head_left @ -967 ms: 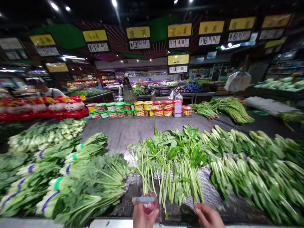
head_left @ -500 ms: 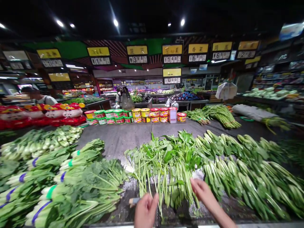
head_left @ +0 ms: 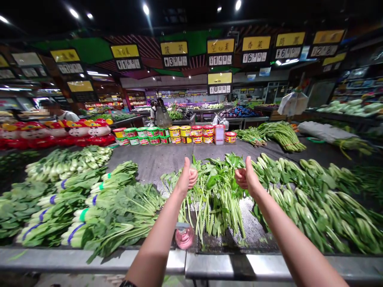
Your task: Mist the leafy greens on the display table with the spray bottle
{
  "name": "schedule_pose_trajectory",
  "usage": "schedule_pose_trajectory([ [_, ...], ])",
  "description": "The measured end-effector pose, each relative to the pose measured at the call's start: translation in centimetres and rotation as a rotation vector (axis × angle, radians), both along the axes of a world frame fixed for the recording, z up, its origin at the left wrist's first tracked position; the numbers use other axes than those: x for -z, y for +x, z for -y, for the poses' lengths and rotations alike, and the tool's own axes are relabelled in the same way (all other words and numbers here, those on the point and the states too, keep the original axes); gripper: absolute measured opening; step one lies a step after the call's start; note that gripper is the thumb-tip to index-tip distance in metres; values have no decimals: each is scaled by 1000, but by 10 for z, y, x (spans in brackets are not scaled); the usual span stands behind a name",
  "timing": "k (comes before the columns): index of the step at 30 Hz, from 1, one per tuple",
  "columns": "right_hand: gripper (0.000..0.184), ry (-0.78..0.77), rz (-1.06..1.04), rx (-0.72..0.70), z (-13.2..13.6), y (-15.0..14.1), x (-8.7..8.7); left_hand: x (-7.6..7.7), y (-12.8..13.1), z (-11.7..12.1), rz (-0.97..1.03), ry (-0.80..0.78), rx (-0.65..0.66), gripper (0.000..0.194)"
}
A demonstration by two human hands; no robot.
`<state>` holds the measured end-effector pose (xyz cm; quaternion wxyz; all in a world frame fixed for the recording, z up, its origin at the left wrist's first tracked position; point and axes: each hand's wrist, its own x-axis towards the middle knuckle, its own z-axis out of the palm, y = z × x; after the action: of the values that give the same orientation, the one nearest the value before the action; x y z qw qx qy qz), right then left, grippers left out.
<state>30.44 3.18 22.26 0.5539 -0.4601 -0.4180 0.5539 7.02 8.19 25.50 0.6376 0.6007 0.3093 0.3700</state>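
The dark display shelf (head_left: 149, 159) bears a pile of leafy stems (head_left: 220, 203), loose, no band visible; left of it, bunches (head_left: 92, 213) are already banded. The left hand (head_left: 187, 180) and right hand (head_left: 248, 178), at the pile's left and right, are curled thumbs-up, visibly gripping nothing; a pink roll (head_left: 184, 238) lies before it.

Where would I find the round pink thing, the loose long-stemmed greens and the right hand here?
Round pink thing (head_left: 184, 239): head view, middle of its round face.
Long-stemmed greens (head_left: 220, 201): head view, stems mid-heap.
Right hand (head_left: 247, 177): head view, middle of the thumb-up fist.
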Motion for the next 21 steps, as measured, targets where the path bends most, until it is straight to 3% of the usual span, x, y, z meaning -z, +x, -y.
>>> schedule_pose_trajectory([
  [4, 68, -23, 47, 19, 5, -7, 24, 24, -15, 3, -122, 56, -27, 67],
  [10, 67, 47, 157, 22, 18, -17, 36, 46, -37, 16, -373, 307, -150, 64],
  [12, 57, 91, 261, 66, 27, -22, 47, 55, -49, 23, -465, 404, -192, 59],
  [14, 40, 97, 369, 121, 38, -27, 65, 67, -63, 31, -551, 477, -203, 46],
  [17, 40, 17, 408, 136, 55, -38, 100, 89, -84, 43, -674, 556, -165, 31],
  [19, 40, -40, 377, 121, 65, -47, 124, 103, -95, 50, -892, 690, -76, 34],
  [21, 39, -85, 367, 84, 74, -55, 140, 114, -102, 55, -967, 725, -24, 31],
])
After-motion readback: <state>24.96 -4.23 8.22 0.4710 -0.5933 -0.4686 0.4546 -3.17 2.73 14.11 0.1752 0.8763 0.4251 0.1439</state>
